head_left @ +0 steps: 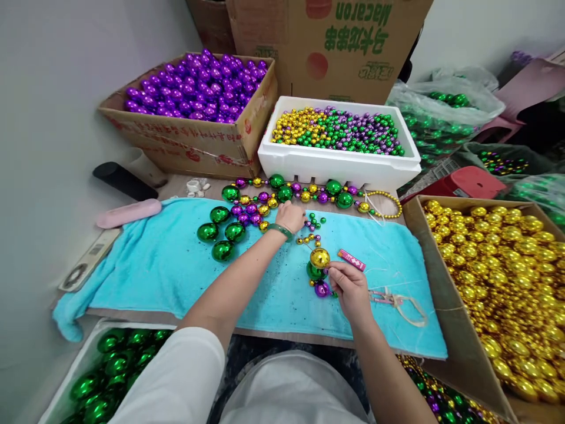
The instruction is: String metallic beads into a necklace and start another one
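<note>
My right hand (351,288) pinches a large gold bead (319,258) over the turquoise towel (265,294). Below that bead hang a green bead (315,271) and a purple bead (322,289), apparently on the same string. My left hand (289,217), with a green bangle (281,231) at its wrist, is beside small green and purple beads (312,222). Its fingers are curled down, and whatever they grip is hidden. Small gold beads (309,239) lie between the hands. Loose large green beads (223,250) and purple beads (243,219) rest left of my left hand.
A finished-looking bead strand (344,200) lies along the towel's back edge. Behind it stand a white foam box (339,168) of mixed beads and a carton (185,138) of purple beads. Right is a carton (441,306) of gold beads. Pliers-like tool (386,298) and pink packet (352,259) lie rightward.
</note>
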A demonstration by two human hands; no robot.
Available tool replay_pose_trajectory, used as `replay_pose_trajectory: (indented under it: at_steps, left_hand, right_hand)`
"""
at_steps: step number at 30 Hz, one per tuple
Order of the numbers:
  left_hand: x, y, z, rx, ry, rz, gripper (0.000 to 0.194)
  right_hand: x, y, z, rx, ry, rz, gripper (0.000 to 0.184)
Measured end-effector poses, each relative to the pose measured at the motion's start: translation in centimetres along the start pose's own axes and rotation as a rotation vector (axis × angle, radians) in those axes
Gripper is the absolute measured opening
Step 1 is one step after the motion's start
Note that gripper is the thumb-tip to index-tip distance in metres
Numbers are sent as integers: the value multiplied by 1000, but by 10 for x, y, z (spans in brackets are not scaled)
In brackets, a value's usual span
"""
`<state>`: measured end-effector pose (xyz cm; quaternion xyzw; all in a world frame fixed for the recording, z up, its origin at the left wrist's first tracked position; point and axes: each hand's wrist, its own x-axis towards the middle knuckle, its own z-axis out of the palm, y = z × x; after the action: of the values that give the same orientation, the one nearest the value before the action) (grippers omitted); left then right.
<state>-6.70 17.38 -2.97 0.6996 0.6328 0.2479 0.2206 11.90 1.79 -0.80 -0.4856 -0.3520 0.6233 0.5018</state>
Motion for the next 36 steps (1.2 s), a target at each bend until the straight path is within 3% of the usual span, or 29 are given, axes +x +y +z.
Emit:
replay_pose_trajectory:
  at_steps: [6, 11, 13, 15, 17, 19, 25, 31, 36]
  left_hand:
    - [-1, 4, 4, 12, -13, 1, 22]
    - [-10, 8, -11, -33, 62, -34, 3]
    - [-18, 11, -22, -235, 114, -83, 8]
    - [-31, 13, -34, -662, 127, -177, 16]
    - [-47, 15, -47, -1112, 80, -276, 23]
    - [-63, 15, -58, -1359, 25, -328, 26]
    - [-90, 14, -73, -1572, 42, -367, 20]
    - [-98, 16, -77, -1769, 42, -440, 14]
    - [-102, 21, -78, -1808, 55, -485, 18]
  right_hand:
    - [3, -1, -6, -6, 25, -6, 26]
    - [5, 1, -6, 13, 31, -35, 25]
    - [5, 0, -6, 10, 55, -53, 26]
    - [4, -1, -6, 1, 76, -70, 25]
    - [3, -2, -8, -11, 88, -81, 23]
    - [3, -1, -8, -25, 92, -87, 22]
    - [2, 1, -3, -90, 97, -95, 19]
    - [0, -3, 3, -117, 93, -102, 18]
    - [-2, -4, 4, -116, 82, -91, 19]
